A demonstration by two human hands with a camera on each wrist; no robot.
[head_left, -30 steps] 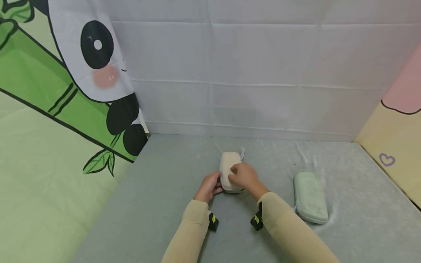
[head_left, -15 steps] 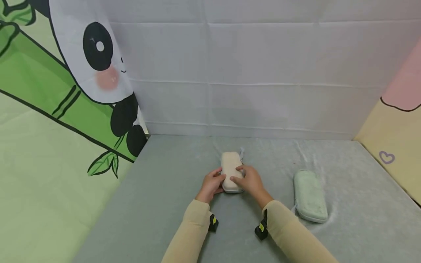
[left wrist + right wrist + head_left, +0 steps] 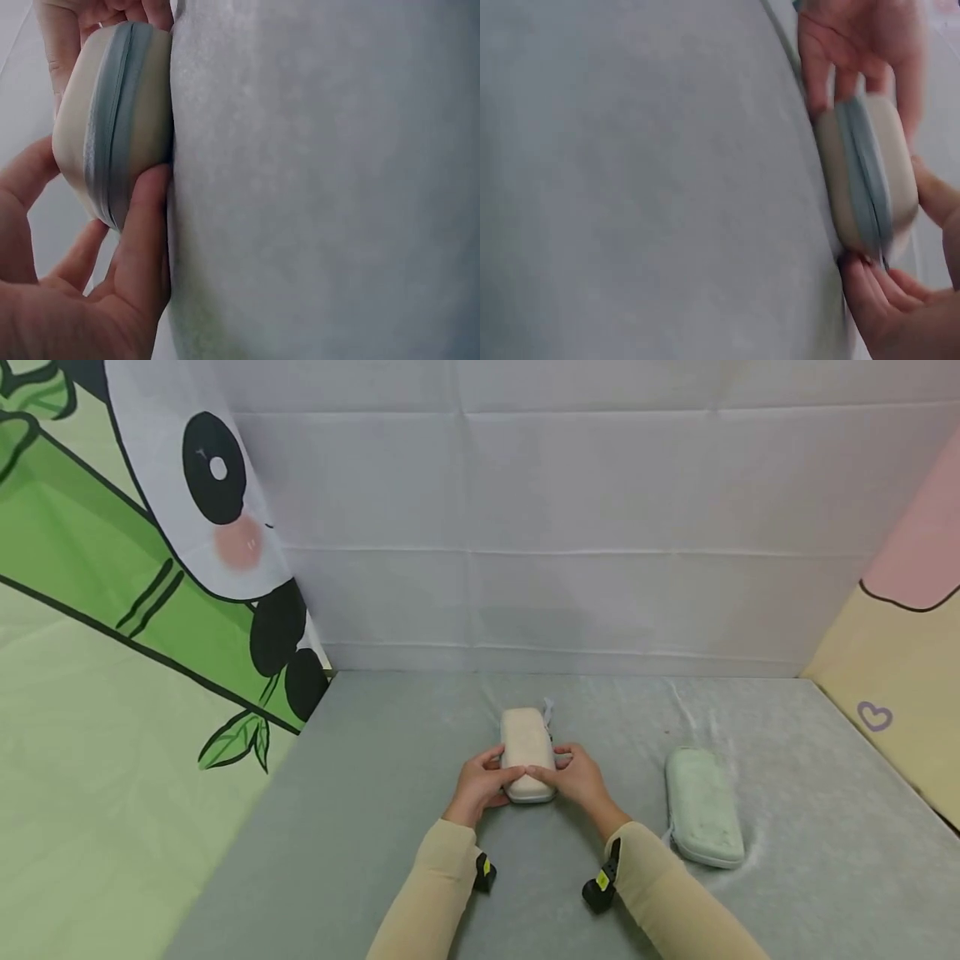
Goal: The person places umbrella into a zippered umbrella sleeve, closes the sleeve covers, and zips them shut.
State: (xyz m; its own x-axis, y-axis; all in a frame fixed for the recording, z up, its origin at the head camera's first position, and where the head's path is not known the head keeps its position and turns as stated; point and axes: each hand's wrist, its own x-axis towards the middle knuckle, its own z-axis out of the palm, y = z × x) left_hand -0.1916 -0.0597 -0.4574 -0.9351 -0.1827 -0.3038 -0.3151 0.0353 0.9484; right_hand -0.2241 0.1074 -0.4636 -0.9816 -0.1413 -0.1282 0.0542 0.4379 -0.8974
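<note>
A cream zippered case [image 3: 527, 739] lies on the grey cloth, its long side pointing away from me. My left hand [image 3: 472, 787] grips its left side, thumb on the top face and fingers along the edge. On the opposite side my right hand [image 3: 587, 783] holds the case the same way. Both thumbtips nearly meet near its front end. A blue-grey zipper band [image 3: 112, 124] runs round the middle of the case, closed where it shows in the left wrist view. At the far right corner a small grey strap [image 3: 548, 710] sticks out.
A pale green zippered case [image 3: 705, 810] lies on the grey cloth [image 3: 375, 743] to the right of my right forearm. White fabric [image 3: 585, 527] hangs behind the surface. Printed cloth sheets flank it, a panda one [image 3: 112, 610] on the left.
My right hand has shifted from over the top of the cream case to its right side. My left thumb has come onto the top face. The case stays nearly in place.
</note>
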